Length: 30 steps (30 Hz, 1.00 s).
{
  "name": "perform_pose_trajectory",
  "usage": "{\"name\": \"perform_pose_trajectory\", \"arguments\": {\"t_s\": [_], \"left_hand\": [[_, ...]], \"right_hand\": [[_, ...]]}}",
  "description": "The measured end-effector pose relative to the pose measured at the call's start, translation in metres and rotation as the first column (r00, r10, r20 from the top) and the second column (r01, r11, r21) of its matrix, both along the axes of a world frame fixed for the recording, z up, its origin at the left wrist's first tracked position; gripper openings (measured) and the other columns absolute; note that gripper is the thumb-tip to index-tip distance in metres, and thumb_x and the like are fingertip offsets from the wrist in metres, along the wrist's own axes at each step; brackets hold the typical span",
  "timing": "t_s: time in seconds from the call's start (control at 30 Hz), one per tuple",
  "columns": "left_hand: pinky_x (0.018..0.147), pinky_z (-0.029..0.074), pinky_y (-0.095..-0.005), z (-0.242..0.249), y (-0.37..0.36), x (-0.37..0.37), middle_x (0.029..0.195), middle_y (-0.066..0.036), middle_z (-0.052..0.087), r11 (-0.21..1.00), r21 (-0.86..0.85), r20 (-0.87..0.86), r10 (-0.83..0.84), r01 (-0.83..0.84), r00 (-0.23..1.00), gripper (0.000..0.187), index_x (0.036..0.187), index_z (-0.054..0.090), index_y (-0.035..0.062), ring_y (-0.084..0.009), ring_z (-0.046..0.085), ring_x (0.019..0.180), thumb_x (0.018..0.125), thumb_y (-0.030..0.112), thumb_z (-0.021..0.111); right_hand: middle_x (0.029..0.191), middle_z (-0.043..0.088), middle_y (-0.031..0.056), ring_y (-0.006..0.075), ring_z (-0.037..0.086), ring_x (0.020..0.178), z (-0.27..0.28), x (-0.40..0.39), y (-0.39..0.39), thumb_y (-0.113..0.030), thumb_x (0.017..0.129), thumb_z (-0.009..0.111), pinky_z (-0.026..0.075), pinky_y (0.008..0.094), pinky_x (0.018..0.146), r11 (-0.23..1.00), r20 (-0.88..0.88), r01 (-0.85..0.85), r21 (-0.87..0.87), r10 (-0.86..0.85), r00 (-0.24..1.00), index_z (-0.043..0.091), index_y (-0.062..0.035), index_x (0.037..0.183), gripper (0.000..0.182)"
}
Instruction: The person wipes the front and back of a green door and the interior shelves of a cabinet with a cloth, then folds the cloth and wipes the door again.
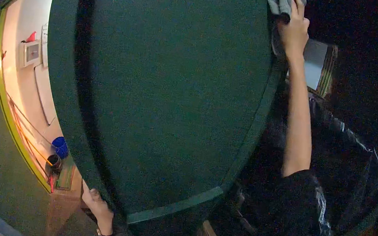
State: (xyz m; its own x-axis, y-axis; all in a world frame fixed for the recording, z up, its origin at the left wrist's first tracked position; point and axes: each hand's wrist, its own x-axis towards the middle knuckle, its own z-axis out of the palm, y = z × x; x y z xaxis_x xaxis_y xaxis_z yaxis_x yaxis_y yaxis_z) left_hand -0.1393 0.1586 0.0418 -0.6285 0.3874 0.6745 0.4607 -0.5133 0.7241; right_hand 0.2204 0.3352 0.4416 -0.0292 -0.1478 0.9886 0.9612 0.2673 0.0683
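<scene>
Head view, right hand (294, 32): pinching the grey cloth (280, 2), up high
Left hand (99, 209): by the low edge, can't tell if gripping
Green door (168, 96): between hands; wiping step, I'd guess, next stroke needs it steady

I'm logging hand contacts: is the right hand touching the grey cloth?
Touching. The head view shows the right hand gripping the grey cloth, with no gap between them.

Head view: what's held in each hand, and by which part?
Right hand: a grey cloth, bunched; exact part unclear. Left hand: at the green panel's lower edge; hold can't be told.
</scene>
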Motion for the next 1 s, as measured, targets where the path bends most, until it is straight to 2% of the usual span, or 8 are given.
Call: {"name": "perform_pose_trajectory", "arguments": {"t_s": [0.03,0.17,0.3,0.4,0.57,0.87,0.97,1.0], "left_hand": [[0.077,0.043,-0.0349,-0.008,0.006,-0.006,0.1,-0.019,0.06,0.999,0.032,-0.021,-0.025,0.026,0.999,0.079,0.125,0.041,-0.0107,-0.0246,0.056,0.087,0.09,0.06,0.03],[0.077,0.043,-0.0341,-0.003,0.006,-0.002,0.102,-0.018,0.06,0.997,0.055,-0.079,0.063,-0.058,0.995,0.077,0.125,0.041,-0.01,-0.025,0.057,0.087,0.091,0.059,0.031],[0.076,0.042,-0.0343,-0.017,0.011,-0.012,0.1,-0.017,0.061,0.999,0.025,-0.067,0.034,-0.032,0.997,0.075,0.125,0.042,-0.0093,-0.0245,0.057,0.085,0.092,0.057,0.032],[0.065,0.04,-0.0322,-0.027,0.012,-0.017,0.085,-0.013,0.06,1.0,0.01,-0.047,0.02,-0.02,0.999,0.073,0.125,0.042,-0.009,-0.0194,0.053,0.072,0.092,0.055,0.034],[0.049,0.027,-0.0291,-0.012,0.009,-0.008,0.06,-0.003,0.044,0.997,0.057,-0.08,0.048,-0.044,0.996,0.07,0.126,0.041,-0.0088,-0.0103,0.034,0.054,0.093,0.053,0.035],[0.046,0.02,-0.0301,-0.009,0.006,-0.008,0.056,0.002,0.027,0.998,0.005,-0.114,0.062,-0.061,0.992,0.072,0.13,0.036,-0.0089,-0.0092,0.027,0.051,0.093,0.052,0.034],[0.047,0.02,-0.0297,-0.004,0.004,-0.003,0.056,0.002,0.027,0.999,-0.002,-0.101,0.048,-0.048,0.994,0.073,0.131,0.036,-0.0092,-0.0092,0.027,0.051,0.093,0.053,0.034],[0.047,0.02,-0.0296,-0.004,0.004,-0.002,0.056,0.002,0.027,0.999,0.0,-0.098,0.052,-0.052,0.994,0.073,0.13,0.036,-0.0093,-0.0092,0.027,0.052,0.093,0.053,0.034]], "right_hand": [[0.138,0.034,-0.008,0.0377,0.051,0.099,-0.013,0.0,0.0,-0.015,0.071,0.065,0.05,0.0434,0.082,0.999,0.028,0.047,0.027,-0.048,0.998,0.04,-0.0179,0.132,0.065],[0.138,0.034,-0.0074,0.0369,0.05,0.097,-0.068,0.005,0.005,-0.006,0.064,0.07,0.052,0.0421,0.079,0.992,-0.004,0.117,-0.037,-0.117,0.993,0.042,-0.0142,0.129,0.071],[0.14,0.033,-0.0091,0.0352,0.047,0.099,-0.132,0.002,-0.002,0.002,0.062,0.064,0.051,0.0411,0.08,0.99,-0.029,0.098,-0.099,-0.101,0.994,0.041,-0.0116,0.131,0.074],[0.138,0.037,-0.0008,0.0355,0.046,0.1,-0.182,0.001,-0.008,-0.008,0.073,0.056,0.048,0.0401,0.083,0.98,-0.005,0.134,-0.15,-0.136,0.991,0.042,-0.0065,0.128,0.057],[0.138,0.035,0.0066,0.0371,0.044,0.103,-0.265,0.01,-0.007,-0.003,0.077,0.051,0.048,0.0404,0.083,0.96,0.06,0.173,-0.222,-0.164,0.985,0.042,-0.0034,0.127,0.05],[0.137,0.033,0.014,0.0431,0.041,0.101,-0.402,0.021,-0.02,0.0,0.076,0.051,0.044,0.0452,0.082,0.896,0.167,0.177,-0.408,-0.117,0.979,0.037,-0.0006,0.129,0.056],[0.134,0.034,0.0157,0.045,0.041,0.101,-0.453,0.033,-0.011,-0.001,0.075,0.052,0.043,0.0474,0.082,0.823,0.0,-0.027,-0.567,0.033,0.999,0.037,-0.0009,0.13,0.057],[0.132,0.035,0.0173,0.0465,0.041,0.101,-0.457,0.033,-0.018,-0.002,0.074,0.052,0.043,0.0479,0.083,0.841,0.157,0.108,-0.53,-0.027,0.987,0.038,0.0004,0.128,0.056]]}}
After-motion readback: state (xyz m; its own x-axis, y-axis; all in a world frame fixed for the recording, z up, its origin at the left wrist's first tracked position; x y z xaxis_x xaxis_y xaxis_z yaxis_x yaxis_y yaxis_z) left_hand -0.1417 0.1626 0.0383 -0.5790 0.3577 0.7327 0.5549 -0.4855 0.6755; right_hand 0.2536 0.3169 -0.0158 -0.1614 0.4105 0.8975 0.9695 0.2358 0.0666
